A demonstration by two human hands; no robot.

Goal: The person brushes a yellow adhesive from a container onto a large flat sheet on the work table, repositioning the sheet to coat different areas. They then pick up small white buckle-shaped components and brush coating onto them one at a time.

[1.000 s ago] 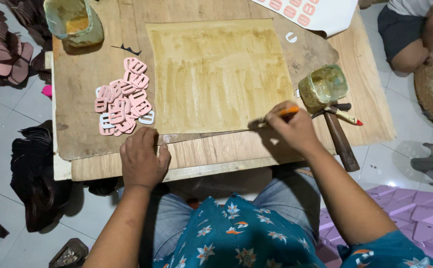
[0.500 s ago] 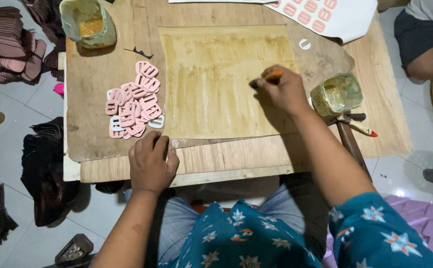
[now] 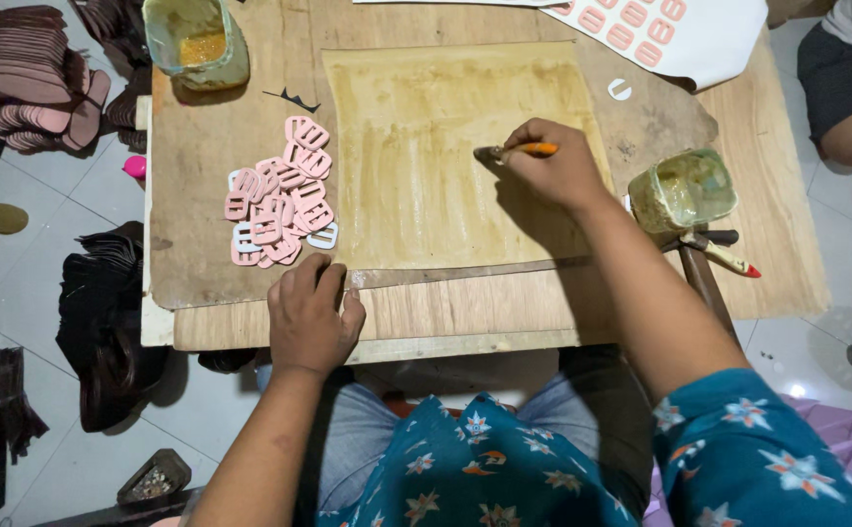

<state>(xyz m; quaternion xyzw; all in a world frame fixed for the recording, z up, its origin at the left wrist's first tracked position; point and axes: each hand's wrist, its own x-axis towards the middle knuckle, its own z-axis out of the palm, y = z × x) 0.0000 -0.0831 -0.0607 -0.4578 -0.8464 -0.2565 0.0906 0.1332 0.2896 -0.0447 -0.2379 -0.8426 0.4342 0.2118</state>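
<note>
Here the right hand (image 3: 555, 168) grips a brush (image 3: 516, 151) over the yellowish sheet (image 3: 426, 176); the left hand (image 3: 311, 317) lies open, flat.

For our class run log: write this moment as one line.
left hand: pressing sheet edge | right hand: brush on sheet | pink buckles: piled left

Two glue jars (image 3: 197, 39) (image 3: 682, 188), one brush (image 3: 516, 151), two hands (image 3: 311, 317) (image 3: 553, 166).
</note>
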